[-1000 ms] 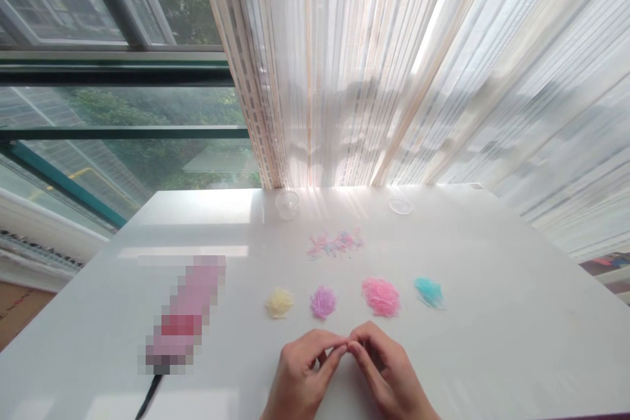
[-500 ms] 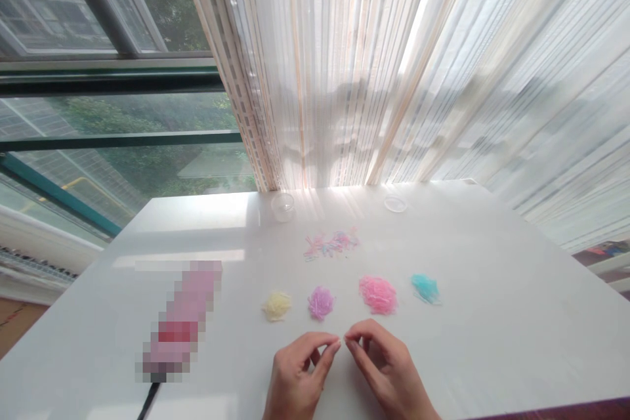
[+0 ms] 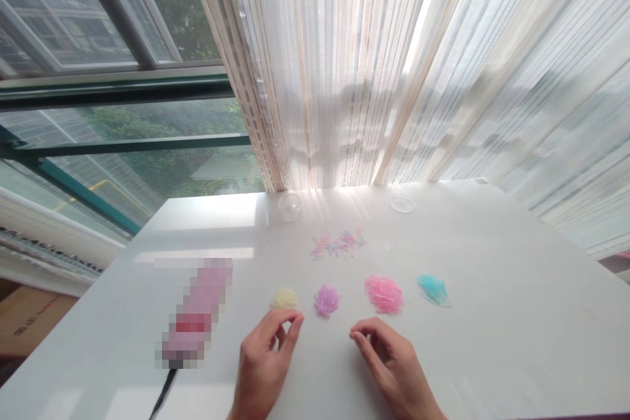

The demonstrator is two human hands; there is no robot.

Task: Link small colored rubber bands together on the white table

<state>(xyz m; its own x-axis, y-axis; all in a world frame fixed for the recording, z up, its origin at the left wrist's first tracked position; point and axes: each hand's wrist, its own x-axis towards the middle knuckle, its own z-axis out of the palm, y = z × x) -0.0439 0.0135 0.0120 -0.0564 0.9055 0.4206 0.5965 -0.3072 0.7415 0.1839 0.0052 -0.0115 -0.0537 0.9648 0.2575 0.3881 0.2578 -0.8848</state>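
My left hand [image 3: 268,357] hovers just in front of the pale yellow pile [image 3: 285,298] of small thin strips, thumb and forefinger pinched; whatever they hold is too small to make out. To the right, my right hand [image 3: 391,364] is also closed in a pinch, in front of the pink pile [image 3: 384,294], and its contents cannot be made out. Between these two piles lies a purple pile [image 3: 327,301]. A turquoise pile [image 3: 433,289] is at the right end of the row. Behind the row, a loose mixed-colour pile [image 3: 337,244] is scattered on the white table [image 3: 492,341].
A round clear container [image 3: 290,207] and a clear lid-like disc [image 3: 402,203] sit near the table's far edge. On the left lies a blurred-out pink object [image 3: 201,312] with a black cord [image 3: 163,394]. Sheer curtains [image 3: 344,79] hang behind the table.
My left hand has moved left and away from the right hand, up to the yellow pile. The right hand stays nearly in place. The whole view has shifted slightly.
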